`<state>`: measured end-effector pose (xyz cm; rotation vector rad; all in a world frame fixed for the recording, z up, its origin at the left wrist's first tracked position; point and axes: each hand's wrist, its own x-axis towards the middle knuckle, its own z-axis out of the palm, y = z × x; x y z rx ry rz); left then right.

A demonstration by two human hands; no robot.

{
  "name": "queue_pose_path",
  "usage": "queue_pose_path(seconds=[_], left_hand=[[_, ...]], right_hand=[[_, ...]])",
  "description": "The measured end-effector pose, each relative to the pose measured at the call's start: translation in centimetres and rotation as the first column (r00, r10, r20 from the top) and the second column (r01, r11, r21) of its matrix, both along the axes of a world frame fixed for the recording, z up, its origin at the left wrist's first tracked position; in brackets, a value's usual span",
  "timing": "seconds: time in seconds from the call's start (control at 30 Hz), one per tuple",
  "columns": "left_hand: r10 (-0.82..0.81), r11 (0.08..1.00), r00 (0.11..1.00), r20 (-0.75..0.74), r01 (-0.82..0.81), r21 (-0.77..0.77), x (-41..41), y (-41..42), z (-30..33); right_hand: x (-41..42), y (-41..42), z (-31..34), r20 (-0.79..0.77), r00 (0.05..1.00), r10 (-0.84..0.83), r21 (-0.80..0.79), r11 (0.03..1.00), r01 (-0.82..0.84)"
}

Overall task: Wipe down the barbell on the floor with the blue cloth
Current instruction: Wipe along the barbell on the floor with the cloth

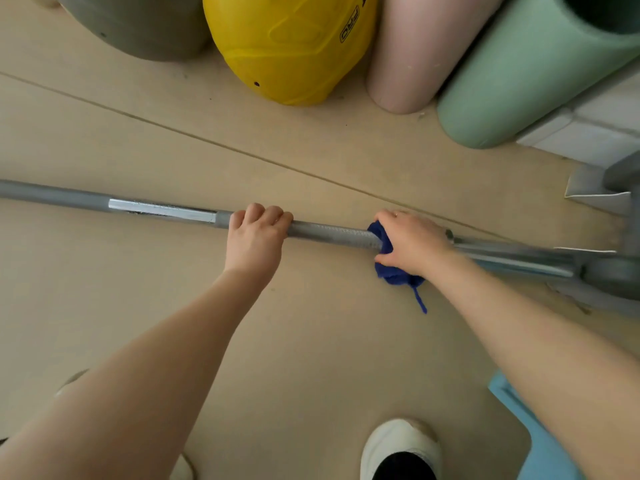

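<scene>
Barbell: grey metal bar lying on the floor, running from 9 o'clock across centre toward 3 o'clock. Surface varies along its length: dull grey at the far left, one bright polished section left of centre, then a knurled, cross-hatched stretch between the two hands. Right end runs into a grey metal frame at 3 o'clock; the junction is blurred.

Left hand: fingers curled over the bar from the near side, grip clamped on the barbell just right of the polished section.

Right hand: grip closed round the cloth, which is wrapped on the bar under the palm. Cloth is dark blue, bunched, showing at the thumb side and below the heel of the hand; one loose thread trails toward 6 o'clock.

Writing: black lettering on the yellow ball at 12 o'clock, cut by the frame edge and not readable.

Surroundings: grey ball at 11 o'clock; pink roller and green roller at 1 o'clock, all well apart from the bar on its far side. White shoe at 6 o'clock; light blue mat at 5 o'clock. A floor seam runs diagonally behind the bar.
</scene>
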<state>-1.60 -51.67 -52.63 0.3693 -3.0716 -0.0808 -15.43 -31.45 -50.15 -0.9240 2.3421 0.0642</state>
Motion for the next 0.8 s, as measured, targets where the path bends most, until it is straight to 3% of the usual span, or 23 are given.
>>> queue_pose_path(seconds=[0.07, 0.1, 0.2, 0.3, 0.4, 0.47, 0.5, 0.57, 0.67, 0.73, 0.8], left_hand=[[0.007, 1.0, 1.0, 0.001, -0.007, -0.007, 0.0, 0.1, 0.0], [0.007, 1.0, 1.0, -0.003, -0.007, -0.009, 0.0, 0.1, 0.0], [0.003, 1.0, 1.0, -0.023, -0.003, -0.008, 0.1, -0.1, 0.0], [0.015, 1.0, 1.0, -0.014, -0.015, 0.014, 0.0, 0.0, 0.1], [0.031, 0.999, 1.0, -0.002, -0.031, 0.017, -0.3, 0.1, 0.2], [0.031, 0.999, 1.0, 0.001, -0.031, 0.01, -0.5, 0.1, 0.1], [0.03, 1.0, 1.0, 0.002, -0.03, 0.005, -0.5, 0.0, 0.1], [0.03, 1.0, 0.999, 0.011, -0.03, -0.003, -0.6, 0.1, 0.1], [0.042, 0.999, 0.999, 0.009, -0.042, 0.021, -0.4, 0.4, 0.3], [0.042, 0.999, 0.999, 0.004, -0.042, 0.013, -0.3, 0.4, 0.2], [0.037, 0.999, 0.999, 0.019, -0.037, 0.009, -0.4, 0.3, 0.3]], right_hand=[[3.3, 1.5, -1.4, -0.375, 0.927, 0.017, -0.137, 0.988, -0.073], [4.6, 1.9, -2.0, -0.438, 0.897, -0.054, -0.222, 0.974, -0.05], [5.8, 0.8, -2.7, -0.37, 0.911, -0.184, -0.326, 0.944, 0.058], [3.8, -1.3, -1.5, -0.22, 0.968, -0.119, -0.167, 0.982, 0.083], [-0.1, -2.3, 0.4, 0.158, 0.977, -0.143, -0.049, 0.987, 0.152], [-2.2, -2.7, 1.8, 0.399, 0.883, -0.247, 0.0, 0.963, 0.27], [-2.6, -2.9, 2.1, 0.441, 0.858, -0.263, 0.027, 0.96, 0.28], [-2.1, -3.5, 2.1, 0.374, 0.904, -0.208, 0.064, 0.978, 0.198], [1.3, -4.4, 0.6, 0.05, 0.989, -0.138, -0.065, 0.988, 0.141], [3.6, -5.1, 0.2, 0.042, 0.957, -0.288, -0.266, 0.92, 0.288], [4.9, -5.8, 0.0, 0.079, 0.943, -0.323, -0.41, 0.852, 0.326]])
